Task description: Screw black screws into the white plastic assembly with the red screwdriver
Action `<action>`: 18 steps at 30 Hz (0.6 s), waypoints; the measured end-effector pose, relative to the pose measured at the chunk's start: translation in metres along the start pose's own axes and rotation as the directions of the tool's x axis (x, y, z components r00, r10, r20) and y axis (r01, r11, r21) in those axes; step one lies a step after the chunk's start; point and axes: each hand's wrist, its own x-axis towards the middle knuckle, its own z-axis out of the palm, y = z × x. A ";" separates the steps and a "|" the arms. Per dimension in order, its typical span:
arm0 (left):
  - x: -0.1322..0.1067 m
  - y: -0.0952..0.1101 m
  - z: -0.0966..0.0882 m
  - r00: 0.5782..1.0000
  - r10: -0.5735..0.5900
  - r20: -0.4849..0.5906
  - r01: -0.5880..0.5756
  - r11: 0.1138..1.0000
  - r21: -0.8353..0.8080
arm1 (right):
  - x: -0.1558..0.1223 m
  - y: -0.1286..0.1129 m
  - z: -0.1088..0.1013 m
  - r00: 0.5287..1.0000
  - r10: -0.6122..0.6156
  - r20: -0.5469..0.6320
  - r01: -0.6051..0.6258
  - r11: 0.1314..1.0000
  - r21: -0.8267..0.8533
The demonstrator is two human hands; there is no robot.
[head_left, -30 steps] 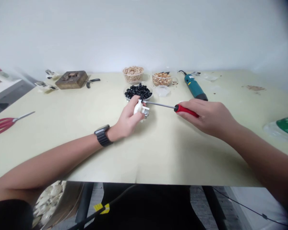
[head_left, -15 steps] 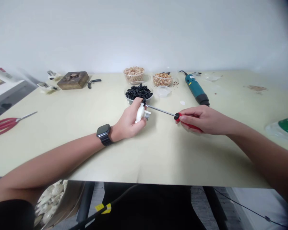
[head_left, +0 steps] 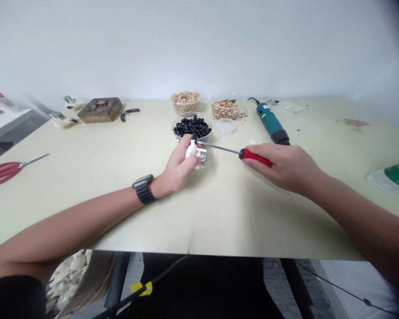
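Now L hand (head_left: 178, 168) is closed around white part (head_left: 193, 152), R hand (head_left: 286, 167) grips red screwdriver (head_left: 254, 157) w/ tip on it, seemingly screw-driving; next needs steady, aligned turning.

Screwdriver (head_left: 234, 152) tip at, seemingly, white part (head_left: 195, 153)

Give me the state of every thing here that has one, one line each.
left hand, shut around the white part
white part, gripped, with the screwdriver tip against it
right hand, shut on the screwdriver's red handle
screwdriver, held nearly level
black-bead bowl, uncovered, heaped full
small cup, uncovered, looks empty
teal tool, lying on its side, unheld
scissors, shut, lying flat
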 end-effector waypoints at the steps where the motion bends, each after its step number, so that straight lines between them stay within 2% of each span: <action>1: 0.000 -0.001 -0.001 1.000 0.015 0.007 -0.015 0.999 0.028 | 0.001 0.001 -0.002 0.999 0.005 0.035 -0.007 0.998 0.063; 3: -0.001 -0.004 -0.003 0.999 0.038 0.030 -0.040 0.996 0.085 | 0.004 0.002 -0.007 0.993 0.039 0.114 -0.061 0.980 0.190; 5: -0.003 -0.005 -0.005 0.996 0.068 0.063 -0.075 0.989 0.125 | 0.006 0.003 -0.012 0.967 0.095 0.237 -0.168 0.936 0.310; 8: -0.003 -0.003 -0.006 0.987 0.102 0.126 -0.122 0.980 0.156 | 0.009 0.004 -0.018 0.870 0.120 0.478 -0.368 0.804 0.467; 10: -0.002 -0.002 -0.006 0.987 0.087 0.138 -0.108 0.982 0.157 | 0.011 0.004 -0.022 0.826 0.116 0.552 -0.438 0.749 0.497; 11: -0.001 -0.001 -0.005 0.989 0.069 0.127 -0.088 0.985 0.146 | 0.011 0.004 -0.023 0.830 0.119 0.545 -0.431 0.758 0.490; 14: 0.000 0.000 -0.001 0.996 -0.046 0.078 0.043 0.998 0.037 | 0.012 0.005 -0.024 0.893 0.141 0.428 -0.338 0.838 0.429; 18: 0.000 0.003 0.003 0.977 -0.189 0.097 0.198 0.975 -0.097 | 0.010 0.010 -0.018 0.944 0.150 0.292 -0.252 0.902 0.351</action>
